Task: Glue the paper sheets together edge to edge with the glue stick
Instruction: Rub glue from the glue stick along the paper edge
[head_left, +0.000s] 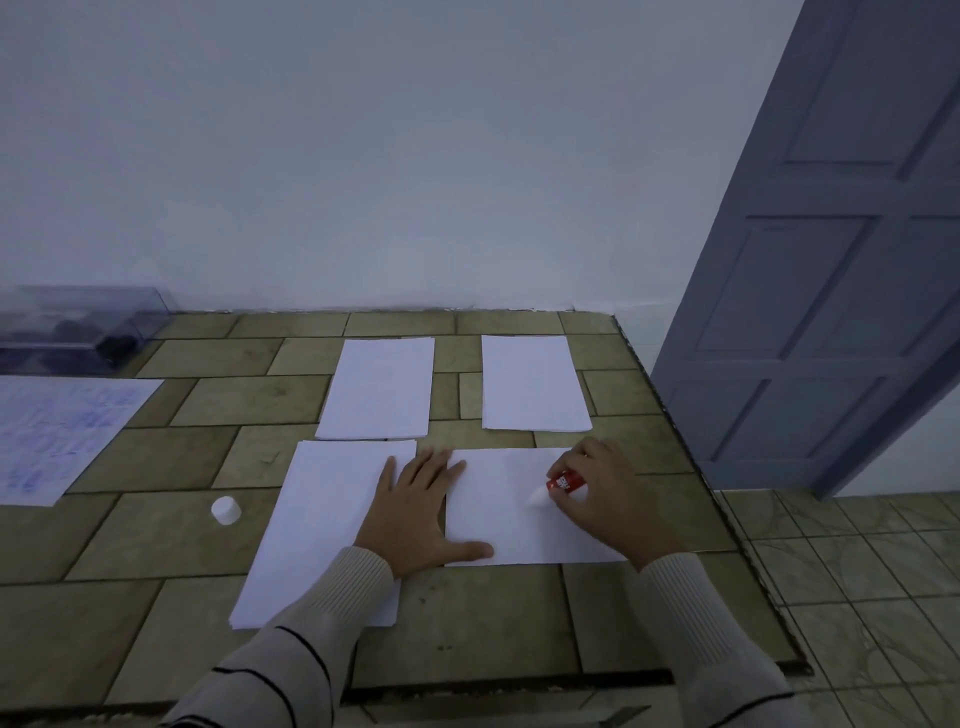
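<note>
The only camera rides on the person's head, facing forward and down across the tiled counter (156, 545) toward the white wall (363, 156), near enough that the left hand (421, 514) and right hand (608, 499) sit low centre.

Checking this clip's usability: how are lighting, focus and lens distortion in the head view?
Head view: dim, bluish light, no glare; the wide lens tilts the grey panelled door and bows the tiled counter edge; the clear plastic box far left looks soft; the red glue stick in the right hand has a smeared tip.
</note>
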